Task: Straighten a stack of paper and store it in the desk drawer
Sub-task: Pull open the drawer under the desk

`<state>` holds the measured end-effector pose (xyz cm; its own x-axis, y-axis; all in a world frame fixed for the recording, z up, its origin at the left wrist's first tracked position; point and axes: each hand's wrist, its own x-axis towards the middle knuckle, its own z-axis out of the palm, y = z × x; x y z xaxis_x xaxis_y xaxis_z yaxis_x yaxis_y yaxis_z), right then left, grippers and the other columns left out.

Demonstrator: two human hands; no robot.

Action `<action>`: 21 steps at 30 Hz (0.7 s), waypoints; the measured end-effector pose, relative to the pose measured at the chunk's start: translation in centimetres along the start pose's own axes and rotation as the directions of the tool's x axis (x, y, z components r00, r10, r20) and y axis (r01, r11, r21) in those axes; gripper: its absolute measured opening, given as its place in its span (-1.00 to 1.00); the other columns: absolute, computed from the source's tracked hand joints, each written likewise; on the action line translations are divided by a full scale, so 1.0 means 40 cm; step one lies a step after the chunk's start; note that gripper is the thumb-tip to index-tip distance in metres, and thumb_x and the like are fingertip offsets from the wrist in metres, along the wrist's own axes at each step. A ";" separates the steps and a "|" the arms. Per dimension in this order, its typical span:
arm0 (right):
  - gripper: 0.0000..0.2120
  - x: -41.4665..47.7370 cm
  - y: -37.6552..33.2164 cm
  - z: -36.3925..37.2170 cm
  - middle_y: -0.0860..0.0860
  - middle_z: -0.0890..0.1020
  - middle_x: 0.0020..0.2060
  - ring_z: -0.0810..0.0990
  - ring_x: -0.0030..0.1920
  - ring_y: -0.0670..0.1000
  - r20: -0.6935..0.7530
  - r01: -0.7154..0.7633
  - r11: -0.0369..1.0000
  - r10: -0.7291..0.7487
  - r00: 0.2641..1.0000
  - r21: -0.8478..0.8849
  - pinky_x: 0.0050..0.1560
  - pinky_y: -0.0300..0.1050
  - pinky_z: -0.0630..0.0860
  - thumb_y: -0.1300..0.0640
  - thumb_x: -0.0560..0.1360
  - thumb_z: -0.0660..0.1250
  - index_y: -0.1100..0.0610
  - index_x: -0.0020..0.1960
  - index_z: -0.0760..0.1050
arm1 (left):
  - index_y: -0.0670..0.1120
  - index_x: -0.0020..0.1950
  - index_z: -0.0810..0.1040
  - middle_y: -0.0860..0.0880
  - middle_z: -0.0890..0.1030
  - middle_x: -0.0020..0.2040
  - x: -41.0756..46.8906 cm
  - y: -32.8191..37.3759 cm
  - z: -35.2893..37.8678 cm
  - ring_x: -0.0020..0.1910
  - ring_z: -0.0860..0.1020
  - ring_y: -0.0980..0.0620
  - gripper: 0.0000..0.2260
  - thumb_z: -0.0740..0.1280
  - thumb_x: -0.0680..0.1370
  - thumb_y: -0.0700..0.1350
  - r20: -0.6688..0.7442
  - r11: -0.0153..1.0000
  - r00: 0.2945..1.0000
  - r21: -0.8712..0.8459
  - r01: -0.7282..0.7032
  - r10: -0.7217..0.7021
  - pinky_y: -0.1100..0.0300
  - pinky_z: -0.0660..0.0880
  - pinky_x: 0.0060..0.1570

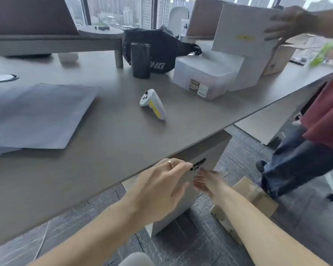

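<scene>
A stack of greyish paper (40,116) lies flat on the left part of the grey desk (108,143). Under the desk's front edge hangs a grey drawer unit (185,204) with a black handle (198,164). My left hand (161,187), wearing a ring, reaches to the handle with its fingertips at the handle's near end; whether it grips is unclear. My right hand (208,182) is blurred, fingers spread, just below and right of the handle, holding nothing.
On the desk stand a white controller (153,103), a black roll (140,60), a black bag (161,48), a clear plastic box (204,77) and white boxes (244,33). Another person (319,120) stands right, hand on a white box. A cardboard box (252,196) sits on the floor.
</scene>
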<state>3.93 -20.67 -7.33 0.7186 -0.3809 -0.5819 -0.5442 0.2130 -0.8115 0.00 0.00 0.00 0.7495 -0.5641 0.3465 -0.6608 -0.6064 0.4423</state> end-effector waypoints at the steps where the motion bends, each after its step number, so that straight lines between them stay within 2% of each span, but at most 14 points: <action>1: -0.63 0.008 -0.002 0.003 0.31 0.66 0.05 0.62 -0.07 0.17 0.024 -0.014 1.000 0.014 1.000 0.013 -0.07 0.03 0.65 0.11 0.66 0.23 0.39 0.31 0.45 | 0.02 0.57 0.35 0.02 0.54 0.44 0.008 -0.004 0.029 0.38 0.54 -0.02 -0.50 0.31 0.63 0.02 0.080 0.997 0.994 0.035 0.066 -0.069 0.08 0.50 0.31; 2: -0.62 0.018 -0.003 0.003 0.34 0.64 0.15 0.63 -0.04 0.18 0.037 -0.007 1.000 0.007 0.999 0.006 -0.01 0.04 0.67 0.13 0.66 0.22 0.40 0.34 0.44 | 0.01 0.63 0.22 -0.02 0.47 0.51 0.017 -0.011 0.052 0.46 0.47 -0.06 -0.42 0.30 0.64 0.04 0.091 0.986 0.983 0.075 0.150 -0.157 0.06 0.44 0.40; 4: -0.64 0.031 -0.002 0.005 0.36 0.62 0.19 0.68 0.04 0.23 0.052 -0.018 1.000 0.018 0.998 -0.009 -0.10 -0.04 0.71 0.18 0.66 0.22 0.40 0.35 0.45 | -0.03 0.67 0.09 -0.05 0.33 0.61 0.021 -0.021 0.089 0.57 0.31 -0.07 -0.36 0.26 0.65 0.07 0.147 0.952 0.950 0.180 0.247 -0.274 0.09 0.28 0.51; 6: -0.67 0.038 0.000 0.012 0.38 0.62 0.16 0.68 0.10 0.30 0.058 -0.007 1.000 0.008 0.998 -0.011 -0.13 -0.05 0.68 0.25 0.66 0.20 0.42 0.34 0.46 | -0.08 0.66 0.10 -0.04 0.22 0.66 0.028 -0.024 0.103 0.62 0.20 -0.06 -0.38 0.23 0.66 0.08 0.177 0.937 0.942 0.258 0.234 -0.284 0.11 0.18 0.55; 7: -0.68 0.041 0.001 0.012 0.35 0.66 0.07 0.69 0.01 0.26 0.054 0.002 1.000 -0.002 0.999 -0.006 -0.17 -0.07 0.68 0.25 0.65 0.20 0.42 0.31 0.48 | -0.10 0.65 0.11 -0.05 0.20 0.67 0.030 -0.025 0.109 0.63 0.17 -0.06 -0.38 0.22 0.67 0.08 0.180 0.933 0.943 0.281 0.225 -0.281 0.11 0.16 0.56; 9: -0.70 0.054 0.007 0.009 0.21 0.66 -0.15 0.66 -0.17 0.12 0.037 0.030 0.999 -0.029 0.999 -0.028 -0.20 -0.11 0.69 0.24 0.65 0.20 0.42 0.25 0.51 | -0.10 0.64 0.15 -0.05 0.24 0.64 0.036 -0.010 0.110 0.61 0.19 -0.06 -0.38 0.24 0.65 0.11 0.188 0.925 0.942 0.317 0.211 -0.279 0.10 0.18 0.54; 10: -0.70 0.057 0.012 0.009 0.17 0.64 -0.20 0.64 -0.20 0.10 0.028 0.046 0.998 -0.045 0.999 -0.044 -0.17 -0.08 0.68 0.23 0.65 0.19 0.42 0.23 0.52 | -0.09 0.62 0.17 -0.03 0.28 0.61 0.039 -0.003 0.114 0.58 0.23 -0.06 -0.39 0.25 0.64 0.12 0.184 0.915 0.940 0.342 0.214 -0.288 0.08 0.22 0.52; 12: -0.70 0.060 0.016 0.010 0.14 0.59 -0.25 0.59 -0.23 0.07 -0.005 0.071 0.996 -0.072 0.997 -0.062 -0.19 -0.12 0.64 0.21 0.65 0.19 0.43 0.20 0.53 | -0.07 0.58 0.22 -0.02 0.33 0.57 0.048 0.008 0.124 0.54 0.30 -0.06 -0.40 0.28 0.62 0.14 0.175 0.912 0.938 0.343 0.226 -0.298 0.05 0.28 0.47; 14: -0.69 0.059 0.018 0.013 0.13 0.52 -0.27 0.51 -0.31 0.02 -0.014 0.083 0.995 -0.084 0.996 -0.047 -0.39 -0.24 0.54 0.22 0.65 0.18 0.46 0.21 0.49 | -0.08 0.56 0.24 -0.03 0.36 0.54 0.050 0.015 0.125 0.51 0.33 -0.06 -0.40 0.28 0.62 0.16 0.190 0.904 0.930 0.359 0.232 -0.314 0.05 0.31 0.44; 16: -0.69 0.058 0.022 0.012 0.11 0.48 -0.30 0.44 -0.35 0.00 -0.020 0.097 0.994 -0.098 0.995 -0.046 -0.45 -0.25 0.46 0.24 0.65 0.17 0.49 0.20 0.46 | -0.10 0.58 0.22 -0.03 0.36 0.55 0.046 0.022 0.123 0.51 0.33 -0.05 -0.37 0.28 0.62 0.18 0.204 0.897 0.919 0.366 0.248 -0.337 0.05 0.32 0.44; 19: -0.74 0.044 0.043 -0.016 0.10 0.53 -0.33 0.51 -0.37 0.02 -0.058 0.122 0.989 -0.127 0.990 -0.079 -0.39 -0.21 0.57 0.18 0.63 0.16 0.32 -0.01 0.56 | -0.11 0.62 0.19 -0.04 0.30 0.61 0.039 0.033 0.111 0.56 0.28 -0.06 -0.33 0.26 0.62 0.20 0.224 0.894 0.912 0.374 0.245 -0.344 0.02 0.31 0.46; 21: -0.76 0.025 0.076 -0.059 0.11 0.51 -0.34 0.49 -0.38 0.03 -0.058 0.126 0.991 -0.128 0.990 -0.047 -0.40 -0.19 0.56 0.19 0.63 0.17 0.24 -0.14 0.50 | -0.12 0.62 0.20 -0.06 0.30 0.61 0.040 0.037 0.106 0.56 0.28 -0.08 -0.32 0.24 0.62 0.22 0.248 0.898 0.901 0.360 0.254 -0.355 0.02 0.31 0.46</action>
<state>1.97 -22.54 -10.26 0.7559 -0.4568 -0.4689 -0.4695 0.1207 -0.8746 0.07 -4.18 -2.31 0.9004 -0.4322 -0.0500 -0.4166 -0.8896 0.1873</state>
